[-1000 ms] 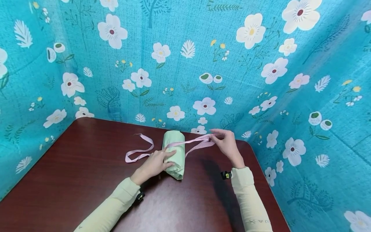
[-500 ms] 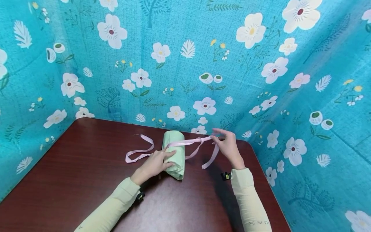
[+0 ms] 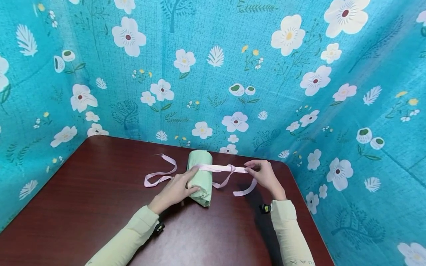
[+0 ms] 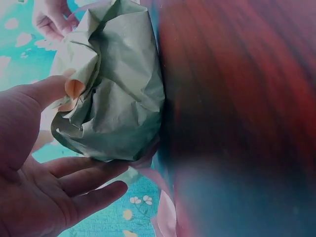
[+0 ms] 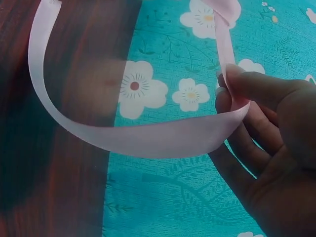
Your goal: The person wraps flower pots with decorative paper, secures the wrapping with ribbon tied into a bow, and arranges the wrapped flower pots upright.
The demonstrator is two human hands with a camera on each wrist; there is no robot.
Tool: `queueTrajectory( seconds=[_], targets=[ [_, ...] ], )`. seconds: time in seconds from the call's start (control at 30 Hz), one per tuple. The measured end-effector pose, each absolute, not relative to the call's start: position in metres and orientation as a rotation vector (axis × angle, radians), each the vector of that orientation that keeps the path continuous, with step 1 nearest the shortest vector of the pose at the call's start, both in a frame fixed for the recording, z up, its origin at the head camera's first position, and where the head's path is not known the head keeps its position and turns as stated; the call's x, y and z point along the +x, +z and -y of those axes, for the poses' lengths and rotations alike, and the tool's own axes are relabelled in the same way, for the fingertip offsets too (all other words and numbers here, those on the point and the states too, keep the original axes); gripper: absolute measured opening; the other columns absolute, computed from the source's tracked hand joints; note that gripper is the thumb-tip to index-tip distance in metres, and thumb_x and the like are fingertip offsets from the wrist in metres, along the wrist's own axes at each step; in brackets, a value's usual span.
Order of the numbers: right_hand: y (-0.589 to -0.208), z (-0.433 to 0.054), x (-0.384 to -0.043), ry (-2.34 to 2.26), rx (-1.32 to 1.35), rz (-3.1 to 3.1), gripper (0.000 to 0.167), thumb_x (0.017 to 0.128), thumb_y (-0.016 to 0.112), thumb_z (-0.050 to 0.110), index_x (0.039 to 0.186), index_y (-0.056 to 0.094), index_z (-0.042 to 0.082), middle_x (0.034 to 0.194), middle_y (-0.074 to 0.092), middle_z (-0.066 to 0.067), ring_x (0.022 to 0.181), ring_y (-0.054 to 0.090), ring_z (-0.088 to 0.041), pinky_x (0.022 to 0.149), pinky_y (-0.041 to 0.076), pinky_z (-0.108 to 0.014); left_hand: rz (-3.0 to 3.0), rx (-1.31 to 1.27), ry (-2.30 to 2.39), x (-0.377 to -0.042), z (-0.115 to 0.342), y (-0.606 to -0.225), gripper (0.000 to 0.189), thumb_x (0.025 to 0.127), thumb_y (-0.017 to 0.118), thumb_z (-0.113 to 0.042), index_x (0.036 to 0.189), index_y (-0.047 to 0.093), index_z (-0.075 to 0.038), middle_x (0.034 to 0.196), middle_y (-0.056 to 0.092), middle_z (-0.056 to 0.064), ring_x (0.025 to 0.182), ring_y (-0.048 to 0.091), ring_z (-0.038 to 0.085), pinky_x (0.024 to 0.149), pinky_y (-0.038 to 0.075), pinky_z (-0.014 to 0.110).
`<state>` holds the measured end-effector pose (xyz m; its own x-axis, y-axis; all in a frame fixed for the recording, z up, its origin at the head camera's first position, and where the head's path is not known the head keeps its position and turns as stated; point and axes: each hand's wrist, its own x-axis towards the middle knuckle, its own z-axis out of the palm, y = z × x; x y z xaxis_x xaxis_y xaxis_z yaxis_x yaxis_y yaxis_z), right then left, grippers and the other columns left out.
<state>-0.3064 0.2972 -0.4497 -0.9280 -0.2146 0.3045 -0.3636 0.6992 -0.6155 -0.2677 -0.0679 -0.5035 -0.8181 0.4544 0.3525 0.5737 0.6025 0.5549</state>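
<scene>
A pale green paper-wrapped package [image 3: 203, 181] lies on the table, rounded at the far end and folded at the near one. My left hand [image 3: 173, 190] holds it from the left side, thumb on the folded near end [image 4: 81, 91] and fingers along its side; a fingertip lies at the ribbon. A pink ribbon [image 3: 239, 169] crosses the package and stretches rightward through a loose loop. My right hand [image 3: 266, 177] pinches this stretch between thumb and fingers. From the pinch, the ribbon's tail [image 5: 168, 136] curves down toward the table.
Another length of pink ribbon [image 3: 169, 159] lies curled on the dark red wooden table [image 3: 110, 184], left of the package. A blue floral curtain [image 3: 206, 92] hangs behind the table and along both sides.
The bunched ribbon at my right hand has opened out, and its tail has dropped. My right hand has moved down and slightly right, drawing the ribbon straighter. My left fingertip has shifted onto the ribbon.
</scene>
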Motion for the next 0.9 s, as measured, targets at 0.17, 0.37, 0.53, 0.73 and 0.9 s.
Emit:
queueTrajectory(
  seconds=[0.17, 0.37, 0.53, 0.73, 0.9],
  targets=[
    [-0.454, -0.295, -0.305, 1.094, 0.472, 2.721, 0.018, 0.089, 0.077, 0.004, 0.107, 0.077, 0.001, 0.097, 0.077, -0.012, 0.078, 0.07, -0.02, 0.069, 0.057, -0.024, 2.713, -0.774, -1.117, -0.271, 0.075, -0.505, 0.094, 0.089, 0.079, -0.043, 0.159, 0.031, -0.004, 0.066, 0.058, 0.0, 0.059, 0.055, 0.007, 0.071, 0.051, 0.032],
    [-0.46, -0.286, -0.303, 1.118, 0.501, 2.745, 0.018, 0.089, 0.078, 0.004, 0.106, 0.078, 0.001, 0.097, 0.077, -0.009, 0.079, 0.069, -0.019, 0.072, 0.059, -0.029, 2.746, -0.683, -1.312, -0.278, 0.083, -0.503, 0.075, 0.098, 0.061, -0.052, 0.151, 0.046, -0.001, 0.07, 0.068, 0.0, 0.071, 0.061, 0.01, 0.083, 0.052, 0.038],
    [-0.461, -0.275, -0.301, 1.123, 0.545, 2.765, 0.017, 0.089, 0.077, 0.005, 0.106, 0.079, 0.004, 0.099, 0.077, -0.006, 0.081, 0.068, -0.019, 0.074, 0.059, -0.029, 2.738, -0.611, -1.313, -0.284, 0.083, -0.503, 0.057, 0.105, 0.051, -0.047, 0.142, 0.059, -0.004, 0.067, 0.069, -0.001, 0.076, 0.067, 0.012, 0.09, 0.053, 0.042],
    [-0.467, -0.26, -0.298, 1.155, 0.629, 2.776, 0.016, 0.089, 0.077, 0.005, 0.105, 0.079, 0.006, 0.095, 0.077, -0.002, 0.078, 0.066, -0.017, 0.071, 0.059, -0.027, 2.664, -0.529, -1.23, -0.293, 0.083, -0.504, 0.032, 0.103, 0.06, -0.025, 0.121, 0.074, -0.002, 0.097, 0.077, 0.013, 0.076, 0.067, 0.017, 0.079, 0.056, 0.04],
    [-0.477, -0.254, -0.296, 1.159, 0.683, 2.816, 0.017, 0.089, 0.078, 0.006, 0.106, 0.079, 0.008, 0.093, 0.077, 0.0, 0.078, 0.066, -0.015, 0.074, 0.059, -0.027, 2.631, -0.45, -1.129, -0.298, 0.095, -0.504, 0.011, 0.093, 0.071, -0.008, 0.097, 0.081, -0.006, 0.087, 0.077, 0.007, 0.07, 0.066, 0.015, 0.069, 0.056, 0.038]
  ],
)
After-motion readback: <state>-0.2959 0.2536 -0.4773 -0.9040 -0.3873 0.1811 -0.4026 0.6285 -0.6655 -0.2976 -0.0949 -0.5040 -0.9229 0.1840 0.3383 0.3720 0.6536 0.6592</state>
